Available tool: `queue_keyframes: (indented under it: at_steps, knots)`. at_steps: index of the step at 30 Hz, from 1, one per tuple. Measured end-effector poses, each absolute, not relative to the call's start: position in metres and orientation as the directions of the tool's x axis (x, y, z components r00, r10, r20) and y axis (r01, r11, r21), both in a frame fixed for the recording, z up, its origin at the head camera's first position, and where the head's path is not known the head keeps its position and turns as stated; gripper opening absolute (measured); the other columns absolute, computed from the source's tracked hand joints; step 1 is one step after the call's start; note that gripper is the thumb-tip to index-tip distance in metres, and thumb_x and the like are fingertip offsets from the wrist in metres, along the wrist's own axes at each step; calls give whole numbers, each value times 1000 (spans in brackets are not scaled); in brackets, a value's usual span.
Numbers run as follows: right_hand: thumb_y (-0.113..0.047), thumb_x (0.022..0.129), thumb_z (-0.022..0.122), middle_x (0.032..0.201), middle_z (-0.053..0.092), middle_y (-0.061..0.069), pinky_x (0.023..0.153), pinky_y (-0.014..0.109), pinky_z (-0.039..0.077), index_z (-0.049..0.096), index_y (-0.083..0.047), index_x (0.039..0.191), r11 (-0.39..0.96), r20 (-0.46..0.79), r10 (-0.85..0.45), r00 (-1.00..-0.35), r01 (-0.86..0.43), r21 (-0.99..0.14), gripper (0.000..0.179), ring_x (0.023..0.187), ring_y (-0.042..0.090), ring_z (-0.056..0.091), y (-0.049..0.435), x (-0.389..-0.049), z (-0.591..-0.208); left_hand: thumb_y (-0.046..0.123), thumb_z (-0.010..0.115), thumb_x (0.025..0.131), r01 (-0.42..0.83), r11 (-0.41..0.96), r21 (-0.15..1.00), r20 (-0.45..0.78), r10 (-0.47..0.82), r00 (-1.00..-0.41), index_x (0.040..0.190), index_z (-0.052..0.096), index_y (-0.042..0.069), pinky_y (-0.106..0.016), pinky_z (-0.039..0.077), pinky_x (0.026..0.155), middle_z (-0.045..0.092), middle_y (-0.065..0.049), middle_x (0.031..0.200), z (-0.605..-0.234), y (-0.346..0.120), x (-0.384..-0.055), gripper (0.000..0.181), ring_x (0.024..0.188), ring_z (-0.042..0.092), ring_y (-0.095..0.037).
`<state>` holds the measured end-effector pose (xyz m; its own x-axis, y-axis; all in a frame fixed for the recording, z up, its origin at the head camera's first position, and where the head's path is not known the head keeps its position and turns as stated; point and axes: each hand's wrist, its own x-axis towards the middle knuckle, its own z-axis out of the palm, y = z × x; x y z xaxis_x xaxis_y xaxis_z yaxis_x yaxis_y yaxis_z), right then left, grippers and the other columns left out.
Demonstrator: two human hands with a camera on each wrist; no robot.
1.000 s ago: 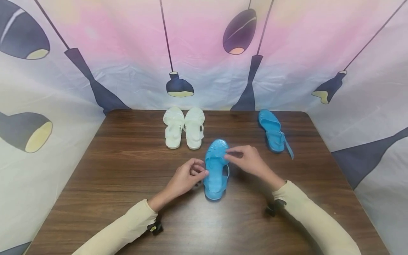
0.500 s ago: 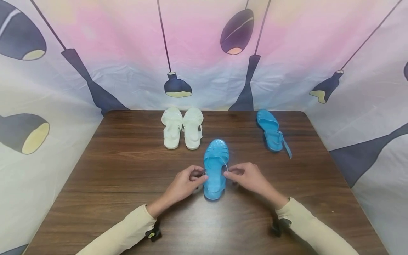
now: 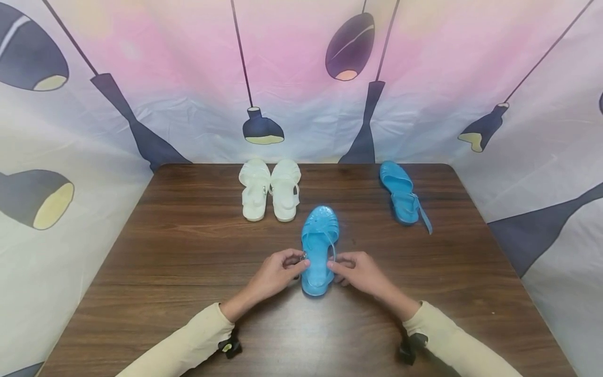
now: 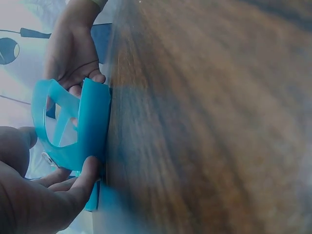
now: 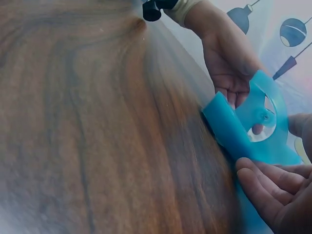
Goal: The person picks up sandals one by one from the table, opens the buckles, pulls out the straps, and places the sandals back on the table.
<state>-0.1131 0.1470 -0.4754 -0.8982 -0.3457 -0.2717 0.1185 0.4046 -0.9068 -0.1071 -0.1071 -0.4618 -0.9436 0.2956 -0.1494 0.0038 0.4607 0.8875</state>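
A blue jelly sandal [image 3: 320,222] lies flat on the table in the head view, toe pointing away, its thin strap looped over the opening. On its left side my left hand [image 3: 278,269] pinches the edge near a small metal buckle [image 4: 48,159], thumb inside and fingers outside. Opposite, my right hand [image 3: 360,269] pinches the right side strap, its thumb over the inner edge. Both wrist views show the heel end of the sandal [image 5: 231,124] close up, standing on the wood between the two hands.
A pair of white sandals [image 3: 256,201] stands side by side at the back, left of centre. Another blue sandal [image 3: 404,207] sits at the back right with its strap hanging loose. The brown wooden table [image 3: 188,246] meets a printed cloth backdrop [image 3: 301,68].
My right hand has come down from the front of the sandal to its rear right side. The left hand has shifted slightly toward the heel. The sandal has barely moved.
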Motion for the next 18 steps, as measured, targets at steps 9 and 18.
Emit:
queue_keyframes:
  at_steps: [9,18]
  knots:
    - [-46,95,70,123,72,17,80,37,62,62,-1,135,322,-290,-339,-895,179,-930,61,94,24,75,145,-108,-477,38,70,98,5,454,891,-149,302,-942,125,69,4,-36,60,85,73,-13,121,-461,-106,-107,43,107,71,-22]
    - [-34,96,72,122,72,18,78,32,62,65,0,131,313,-215,-353,-911,101,-944,49,100,24,74,147,-106,-477,31,72,97,1,384,924,-129,313,-941,130,67,2,-38,58,92,68,-17,130,-460,-103,-102,44,116,68,-30]
